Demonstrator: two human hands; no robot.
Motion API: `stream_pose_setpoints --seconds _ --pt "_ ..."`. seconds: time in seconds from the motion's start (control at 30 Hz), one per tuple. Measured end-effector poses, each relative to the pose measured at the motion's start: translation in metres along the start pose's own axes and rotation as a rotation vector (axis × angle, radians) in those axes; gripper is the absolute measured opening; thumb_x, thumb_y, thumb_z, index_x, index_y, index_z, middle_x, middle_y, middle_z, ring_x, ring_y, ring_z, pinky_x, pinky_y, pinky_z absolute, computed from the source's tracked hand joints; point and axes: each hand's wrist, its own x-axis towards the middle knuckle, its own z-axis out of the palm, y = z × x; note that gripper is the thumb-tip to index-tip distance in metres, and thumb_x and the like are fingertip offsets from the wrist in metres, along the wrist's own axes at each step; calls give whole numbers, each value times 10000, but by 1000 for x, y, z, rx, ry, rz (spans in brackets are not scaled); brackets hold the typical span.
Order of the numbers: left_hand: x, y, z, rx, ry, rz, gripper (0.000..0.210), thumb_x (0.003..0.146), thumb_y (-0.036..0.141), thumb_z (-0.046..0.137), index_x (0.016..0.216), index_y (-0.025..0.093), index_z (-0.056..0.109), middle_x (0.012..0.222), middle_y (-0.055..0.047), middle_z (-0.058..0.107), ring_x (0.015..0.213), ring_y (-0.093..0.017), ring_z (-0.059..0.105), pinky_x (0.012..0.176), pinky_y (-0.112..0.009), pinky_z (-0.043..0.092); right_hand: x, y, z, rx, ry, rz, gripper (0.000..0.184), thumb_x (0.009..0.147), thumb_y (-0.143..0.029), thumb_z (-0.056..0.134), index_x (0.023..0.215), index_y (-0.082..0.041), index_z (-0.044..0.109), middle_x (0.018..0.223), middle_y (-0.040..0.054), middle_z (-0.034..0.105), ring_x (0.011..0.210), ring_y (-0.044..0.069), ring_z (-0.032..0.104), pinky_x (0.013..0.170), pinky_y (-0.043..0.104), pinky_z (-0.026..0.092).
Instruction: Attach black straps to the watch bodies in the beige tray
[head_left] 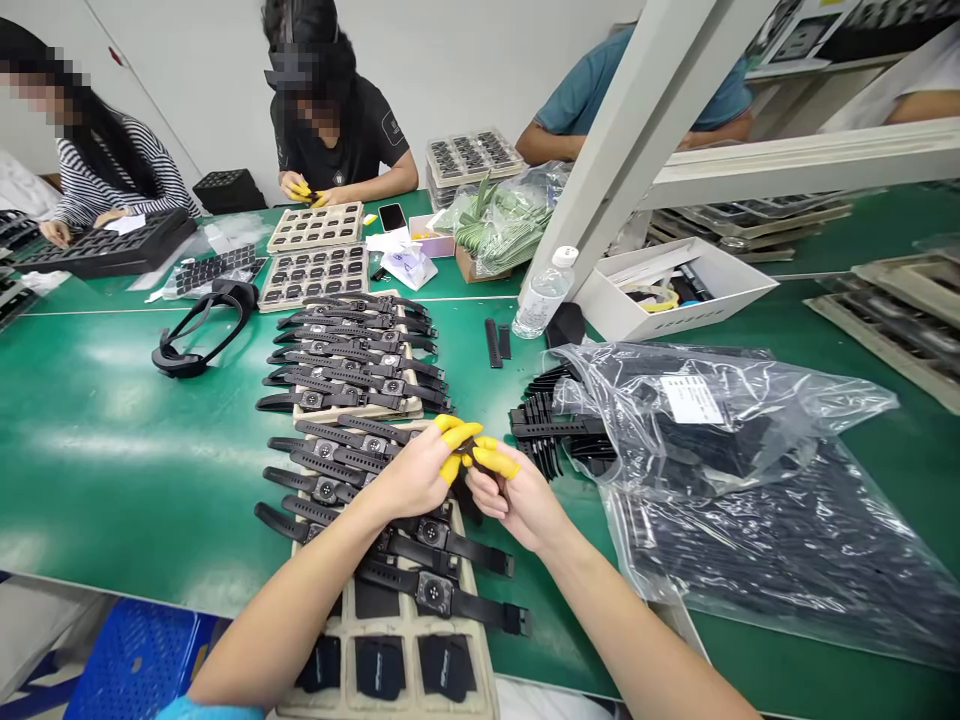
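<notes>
My left hand [427, 465] and my right hand [510, 490], both with yellow finger cots, meet over the near tray. Their fingertips pinch a small black smartwatch [466, 448] from both sides; most of it is hidden by the fingers. Beneath my hands, smartwatches with black straps [435, 593] lie face down in rows across a beige tray [480, 650]. Its front compartments hold black pieces with pale print [380, 668]. Just right of my right hand, loose black straps [540, 428] spill from a clear plastic bag [720, 420].
Farther back is another tray piled with smartwatches [349, 365]. A black headset [202, 335] lies to the left. A water bottle [546, 295] and a white box [675, 290] stand beside a slanted white post [615, 130]. Co-workers sit across the green table [112, 430].
</notes>
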Motion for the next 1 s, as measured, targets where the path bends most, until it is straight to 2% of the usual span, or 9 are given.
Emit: stream_pose_setpoints --seconds 0.13,0.37,0.53,0.6,0.67,0.73,0.83,0.93,1.0 --pt "0 7 -8 31 -51 37 458 1066 244 378 1511 166 455 1350 -161 570 1256 -241 601 1124 -425 529 -1 0 0 -31 22 -10 444 778 -509 842 820 -215 513 521 -102 447 397 39 259 379 168 191" --pt "1 4 -6 410 -82 121 411 1023 259 442 1377 86 558 1211 -186 613 1150 -290 622 1009 -466 584 -1 -1 0 -133 24 36 457 776 -542 816 801 -223 490 501 -120 387 393 37 216 374 167 157" --pt "4 3 -7 232 -78 151 424 1057 275 399 1438 124 504 1263 -167 608 1201 -255 619 1055 -423 562 -6 -3 2 -157 9 -29 447 795 -551 815 827 -235 500 496 -116 397 383 52 235 375 186 176" --pt "7 8 -10 168 -61 165 473 1059 323 447 1490 127 453 1329 -177 588 1249 -258 606 1085 -406 544 -8 -2 1 -202 15 -121 443 821 -582 795 854 -243 510 502 -109 423 383 70 283 384 205 231" --pt "11 16 -16 172 -65 150 531 1057 330 472 1540 127 392 1364 -182 578 1261 -260 608 1081 -392 541 -11 -2 -3 -336 37 -270 427 854 -607 764 896 -248 536 517 -94 473 403 97 365 414 235 311" --pt "12 26 -28 254 -102 98 538 1061 279 449 1570 134 352 1338 -170 603 1220 -256 632 1034 -386 553 -12 -1 -8 -553 65 -404 391 890 -598 734 950 -244 581 549 -75 522 446 121 436 462 264 371" --pt "5 39 -62 459 -150 -16 515 1052 226 460 1553 135 387 1278 -149 651 1150 -254 659 966 -375 555 -13 -4 -16 -904 61 -495 302 950 -523 677 999 -227 645 660 -31 608 536 145 507 535 293 419" --pt "-17 48 -101 650 -195 -104 342 1041 185 453 1349 134 592 1173 -135 693 1096 -256 661 937 -373 532 -15 -7 -13 -1189 5 -587 220 1003 -416 599 975 -214 682 789 20 667 637 168 567 612 315 458" --pt "-39 54 -121 719 -263 -140 275 1029 149 432 1157 152 675 1069 -115 705 1041 -256 656 917 -379 511 -24 -8 -4 -1343 -78 -628 249 1036 -347 533 893 -207 681 831 48 665 668 176 584 633 320 464"
